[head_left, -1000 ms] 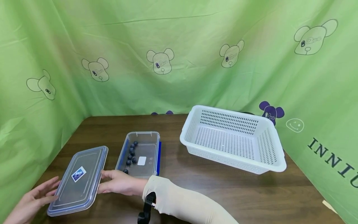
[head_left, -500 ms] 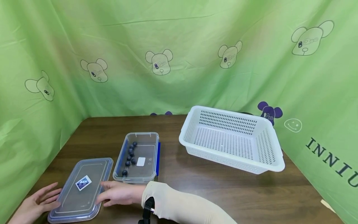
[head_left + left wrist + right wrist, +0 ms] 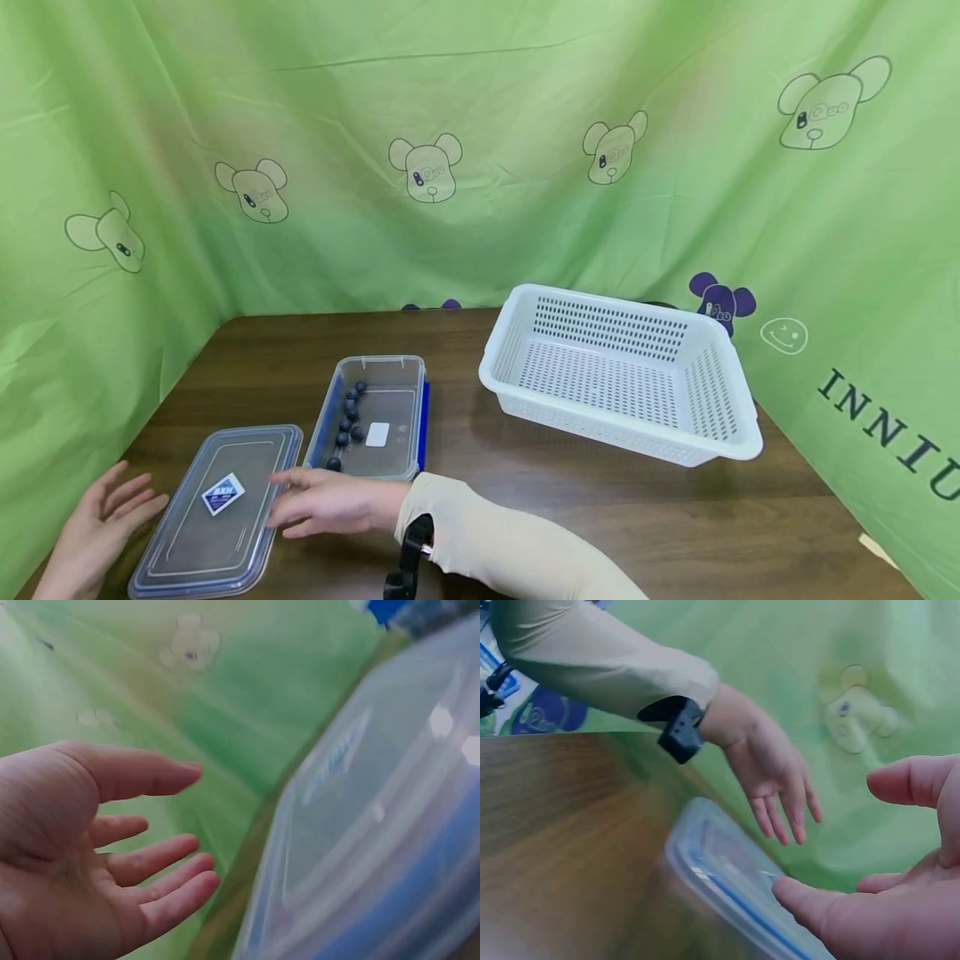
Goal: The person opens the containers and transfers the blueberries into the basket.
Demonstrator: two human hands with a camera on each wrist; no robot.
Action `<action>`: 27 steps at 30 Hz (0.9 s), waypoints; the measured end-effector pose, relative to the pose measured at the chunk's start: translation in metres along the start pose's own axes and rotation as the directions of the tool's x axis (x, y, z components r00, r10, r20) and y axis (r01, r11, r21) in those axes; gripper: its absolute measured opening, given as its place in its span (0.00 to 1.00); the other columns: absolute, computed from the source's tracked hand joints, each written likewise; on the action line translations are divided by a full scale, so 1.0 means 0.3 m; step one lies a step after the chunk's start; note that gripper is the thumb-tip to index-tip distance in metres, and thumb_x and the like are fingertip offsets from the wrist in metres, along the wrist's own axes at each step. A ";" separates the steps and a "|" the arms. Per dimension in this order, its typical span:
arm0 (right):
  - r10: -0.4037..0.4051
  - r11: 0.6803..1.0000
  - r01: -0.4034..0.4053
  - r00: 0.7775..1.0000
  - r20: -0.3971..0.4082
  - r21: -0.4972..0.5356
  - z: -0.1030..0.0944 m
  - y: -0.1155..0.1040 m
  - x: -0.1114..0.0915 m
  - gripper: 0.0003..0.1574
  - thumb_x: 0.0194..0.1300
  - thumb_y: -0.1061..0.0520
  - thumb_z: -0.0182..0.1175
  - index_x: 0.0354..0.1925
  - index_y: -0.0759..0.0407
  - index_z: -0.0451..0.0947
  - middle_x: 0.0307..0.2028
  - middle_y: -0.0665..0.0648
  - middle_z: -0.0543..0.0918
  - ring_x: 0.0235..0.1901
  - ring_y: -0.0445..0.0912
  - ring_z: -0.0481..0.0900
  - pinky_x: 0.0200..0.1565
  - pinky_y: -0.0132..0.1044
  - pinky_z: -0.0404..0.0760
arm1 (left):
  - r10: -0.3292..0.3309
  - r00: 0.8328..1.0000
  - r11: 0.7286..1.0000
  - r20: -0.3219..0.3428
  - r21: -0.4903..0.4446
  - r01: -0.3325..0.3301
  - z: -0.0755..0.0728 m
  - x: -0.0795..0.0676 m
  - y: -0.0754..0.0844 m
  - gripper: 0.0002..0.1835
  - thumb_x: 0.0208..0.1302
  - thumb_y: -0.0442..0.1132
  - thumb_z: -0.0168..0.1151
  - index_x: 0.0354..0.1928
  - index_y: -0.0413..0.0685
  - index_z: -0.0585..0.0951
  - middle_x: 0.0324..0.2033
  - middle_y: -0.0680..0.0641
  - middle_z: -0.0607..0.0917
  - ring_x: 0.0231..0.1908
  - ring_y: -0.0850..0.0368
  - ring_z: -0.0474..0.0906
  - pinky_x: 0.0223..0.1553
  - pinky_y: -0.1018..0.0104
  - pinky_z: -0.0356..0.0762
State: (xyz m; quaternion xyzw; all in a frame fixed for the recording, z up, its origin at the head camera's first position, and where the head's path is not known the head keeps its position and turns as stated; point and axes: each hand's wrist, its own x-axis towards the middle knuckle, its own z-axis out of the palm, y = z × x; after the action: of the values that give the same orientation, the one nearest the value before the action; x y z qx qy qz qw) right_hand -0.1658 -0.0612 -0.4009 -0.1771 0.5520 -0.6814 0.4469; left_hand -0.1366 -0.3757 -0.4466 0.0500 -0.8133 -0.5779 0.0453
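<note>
A clear plastic lid (image 3: pixel 217 533) with a blue seal and a blue-and-white diamond label lies flat at the table's left front. Just off its left edge is my left hand (image 3: pixel 101 529), fingers spread and holding nothing; the left wrist view shows a gap between the fingertips and the lid (image 3: pixel 352 817). My right hand (image 3: pixel 333 502) hovers by the lid's right edge, fingers extended and nothing in its grasp. Beyond that hand stands a clear box (image 3: pixel 393 387), uncovered, with several blueberries (image 3: pixel 351 408) along its left side. The right forearm hides the box's near end.
A white perforated plastic basket (image 3: pixel 607 392) stands at the right of the wooden table (image 3: pixel 525 517). A blue clip flap (image 3: pixel 423 429) runs down the box's right side. Green printed cloth (image 3: pixel 525 225) hangs behind and on both sides.
The lid, tilted between both hands, has been lowered flat onto the table and let go. My left hand has drawn away to the left, my right hand slightly up and to the right.
</note>
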 end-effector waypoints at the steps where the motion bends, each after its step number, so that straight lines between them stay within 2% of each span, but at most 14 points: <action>1: -0.010 1.000 0.010 1.000 0.002 0.007 -0.007 -0.013 -0.007 0.38 0.70 0.73 0.46 0.75 0.67 0.50 0.55 0.65 0.73 0.64 0.60 0.69 0.65 0.49 0.67 | 0.037 0.999 0.996 -0.016 -0.074 -0.039 0.010 0.000 0.008 0.50 0.68 0.29 0.61 0.74 0.28 0.32 0.42 0.81 0.72 0.40 0.84 0.73 0.38 0.86 0.72; 3: -0.037 0.999 0.037 0.999 0.002 0.019 -0.023 -0.040 -0.020 0.37 0.71 0.73 0.45 0.75 0.68 0.49 0.60 0.72 0.69 0.66 0.64 0.65 0.65 0.51 0.66 | 0.073 0.997 0.974 -0.019 -0.212 -0.075 0.039 0.005 0.042 0.49 0.69 0.26 0.58 0.75 0.32 0.31 0.43 0.77 0.76 0.41 0.81 0.76 0.39 0.85 0.72; 5: -0.066 0.997 0.066 0.998 -0.009 0.035 -0.044 -0.068 -0.034 0.36 0.72 0.73 0.44 0.74 0.69 0.49 0.62 0.77 0.67 0.67 0.67 0.63 0.66 0.52 0.65 | 0.114 0.993 0.934 -0.006 -0.341 -0.109 0.074 0.017 0.070 0.48 0.69 0.23 0.55 0.76 0.36 0.31 0.44 0.73 0.80 0.42 0.77 0.78 0.41 0.84 0.73; 6: -0.080 0.996 0.080 0.997 -0.011 0.040 -0.056 -0.083 -0.042 0.36 0.72 0.73 0.43 0.74 0.70 0.48 0.63 0.78 0.65 0.67 0.68 0.62 0.66 0.53 0.65 | 0.140 0.990 0.902 0.005 -0.413 -0.125 0.094 0.024 0.081 0.48 0.68 0.21 0.54 0.76 0.37 0.32 0.45 0.70 0.81 0.43 0.75 0.80 0.42 0.82 0.75; 7: -0.096 0.994 0.096 0.995 -0.013 0.041 -0.069 -0.097 -0.051 0.35 0.73 0.73 0.43 0.74 0.70 0.48 0.64 0.80 0.64 0.67 0.68 0.62 0.66 0.53 0.64 | 0.162 0.987 0.883 0.019 -0.448 -0.136 0.114 0.032 0.092 0.47 0.68 0.21 0.53 0.77 0.37 0.33 0.46 0.68 0.82 0.43 0.72 0.81 0.43 0.80 0.76; 10: -0.136 0.990 0.136 0.991 -0.018 0.044 -0.113 -0.142 -0.085 0.34 0.74 0.72 0.41 0.74 0.70 0.47 0.63 0.80 0.64 0.67 0.70 0.62 0.65 0.55 0.65 | 0.239 0.968 0.823 0.080 -0.546 -0.158 0.181 0.058 0.120 0.41 0.68 0.19 0.50 0.77 0.49 0.49 0.49 0.61 0.84 0.46 0.67 0.82 0.46 0.75 0.78; 12: -0.162 0.986 0.163 0.987 -0.015 0.020 -0.144 -0.169 -0.112 0.34 0.75 0.70 0.41 0.75 0.70 0.47 0.62 0.78 0.66 0.66 0.71 0.62 0.64 0.56 0.67 | 0.270 0.955 0.794 0.120 -0.590 -0.150 0.228 0.074 0.135 0.34 0.68 0.18 0.50 0.70 0.56 0.60 0.50 0.58 0.84 0.47 0.65 0.81 0.48 0.74 0.78; 14: -0.183 0.983 0.183 0.983 -0.019 -0.007 -0.176 -0.191 -0.141 0.34 0.75 0.67 0.41 0.75 0.70 0.46 0.59 0.75 0.69 0.65 0.71 0.64 0.62 0.56 0.70 | 0.283 0.946 0.789 0.158 -0.599 -0.136 0.278 0.092 0.150 0.30 0.68 0.19 0.50 0.61 0.61 0.66 0.50 0.58 0.83 0.49 0.66 0.80 0.49 0.73 0.77; 17: -0.204 0.978 0.202 0.979 -0.027 -0.056 -0.224 -0.216 -0.183 0.34 0.76 0.66 0.41 0.75 0.70 0.46 0.57 0.71 0.71 0.62 0.68 0.69 0.60 0.53 0.73 | 0.257 0.942 0.834 0.216 -0.542 -0.103 0.344 0.109 0.171 0.30 0.68 0.21 0.52 0.61 0.64 0.66 0.51 0.61 0.82 0.52 0.70 0.76 0.51 0.76 0.74; 20: -0.211 0.974 0.205 0.976 -0.053 -0.101 -0.267 -0.232 -0.216 0.33 0.76 0.66 0.42 0.75 0.70 0.47 0.54 0.67 0.73 0.53 0.57 0.77 0.55 0.47 0.77 | 0.237 0.934 0.873 0.266 -0.480 -0.085 0.392 0.118 0.186 0.32 0.66 0.22 0.54 0.61 0.66 0.64 0.53 0.64 0.80 0.54 0.71 0.73 0.52 0.78 0.72; 23: -0.189 0.972 0.176 0.979 -0.073 -0.154 -0.305 -0.236 -0.236 0.34 0.75 0.66 0.44 0.74 0.69 0.48 0.49 0.64 0.75 0.44 0.46 0.77 0.48 0.41 0.79 | 0.245 0.918 0.886 0.311 -0.457 -0.081 0.418 0.119 0.190 0.33 0.65 0.22 0.54 0.62 0.68 0.64 0.54 0.64 0.79 0.55 0.70 0.73 0.52 0.77 0.72; 27: -0.135 0.971 0.115 0.987 -0.082 -0.211 -0.339 -0.228 -0.236 0.34 0.75 0.65 0.45 0.74 0.70 0.49 0.49 0.67 0.76 0.40 0.43 0.77 0.45 0.38 0.79 | 0.252 0.894 0.905 0.371 -0.417 -0.082 0.431 0.112 0.182 0.36 0.63 0.22 0.54 0.65 0.69 0.64 0.57 0.64 0.77 0.56 0.71 0.73 0.51 0.74 0.74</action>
State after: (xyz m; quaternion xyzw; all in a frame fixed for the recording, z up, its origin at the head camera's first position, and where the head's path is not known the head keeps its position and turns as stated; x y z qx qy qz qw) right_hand -0.2309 0.0556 -0.3540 -0.2237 0.6278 -0.6553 0.3555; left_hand -0.1886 -0.2414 -0.4368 -0.1558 -0.6735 -0.7192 -0.0697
